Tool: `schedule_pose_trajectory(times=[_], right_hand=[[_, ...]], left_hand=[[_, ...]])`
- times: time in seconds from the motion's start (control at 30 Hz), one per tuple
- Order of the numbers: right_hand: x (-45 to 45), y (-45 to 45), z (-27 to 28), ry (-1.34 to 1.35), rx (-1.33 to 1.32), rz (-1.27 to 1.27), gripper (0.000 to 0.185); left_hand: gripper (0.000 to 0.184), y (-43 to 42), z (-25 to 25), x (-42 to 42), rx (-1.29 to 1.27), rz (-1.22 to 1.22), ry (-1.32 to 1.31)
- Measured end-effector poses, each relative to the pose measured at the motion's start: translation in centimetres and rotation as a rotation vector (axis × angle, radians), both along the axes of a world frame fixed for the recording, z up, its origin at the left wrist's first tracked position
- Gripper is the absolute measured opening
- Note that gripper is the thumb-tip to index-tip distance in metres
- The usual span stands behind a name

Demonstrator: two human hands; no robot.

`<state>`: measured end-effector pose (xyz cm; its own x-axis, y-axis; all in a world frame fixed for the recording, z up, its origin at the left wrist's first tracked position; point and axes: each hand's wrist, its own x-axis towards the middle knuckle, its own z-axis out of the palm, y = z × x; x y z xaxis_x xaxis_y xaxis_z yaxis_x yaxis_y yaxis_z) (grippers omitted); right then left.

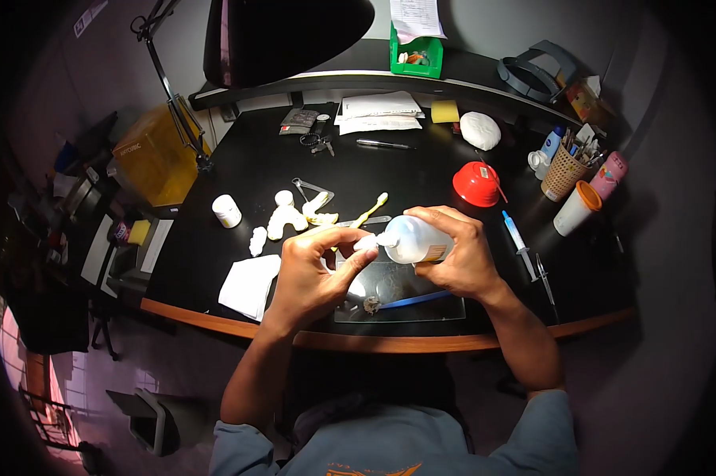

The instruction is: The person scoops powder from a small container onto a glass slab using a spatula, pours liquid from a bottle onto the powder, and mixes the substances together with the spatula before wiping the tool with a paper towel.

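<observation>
My right hand is wrapped round a translucent white plastic bottle, tipped so that its narrow mouth points left. Pinched between the thumb and fingers of my left hand is a small white wad, which looks like cotton. The bottle's mouth meets or nearly meets this wad; I cannot tell if they touch. Below both hands lies a glass plate with a blue-handled brush on it. Just beyond my left hand sit dental plaster models and a yellow toothbrush.
A white jar and folded white paper lie left. To the right are a red bowl, a blue-tipped syringe, a white cup with an orange rim and a tool holder. A lamp hangs above.
</observation>
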<state>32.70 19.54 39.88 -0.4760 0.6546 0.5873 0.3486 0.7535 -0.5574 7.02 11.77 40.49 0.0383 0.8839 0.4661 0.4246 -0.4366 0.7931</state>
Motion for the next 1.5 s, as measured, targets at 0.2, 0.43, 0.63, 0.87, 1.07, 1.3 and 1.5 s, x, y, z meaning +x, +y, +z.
schedule_pose_trajectory(times=[0.2,0.43,0.63,0.87,1.07,1.3,1.5], right_hand=[[0.1,0.2,-0.4,-0.037,0.123,-0.083,0.072],[0.4,0.6,-0.2,0.097,-0.097,-0.108,0.062],[0.6,2.6,-1.9,0.393,-0.336,-0.071,0.059],[1.5,5.1,-3.8,0.436,-0.394,-0.144,0.059],[1.7,5.0,-3.3,0.414,-0.443,-0.135,0.076],[3.3,-1.4,-0.8,0.166,-0.182,-0.316,0.057],[1.5,-7.1,-2.4,-0.298,-0.074,-0.100,0.023]], left_hand=[[0.029,2.3,2.1,0.4,-0.018,-0.028,0.274],[0.045,5.1,3.5,0.9,0.343,-0.114,0.497],[0.063,2.7,3.3,0.6,0.372,0.008,0.277],[0.035,-2.5,-3.5,-2.1,-0.045,0.133,0.175],[0.035,-3.1,-5.7,-2.7,-0.071,0.101,0.113],[0.043,-4.4,-6.2,-3.4,-0.045,0.012,0.067],[0.044,-4.2,-6.4,-3.7,-0.042,-0.033,0.100]])
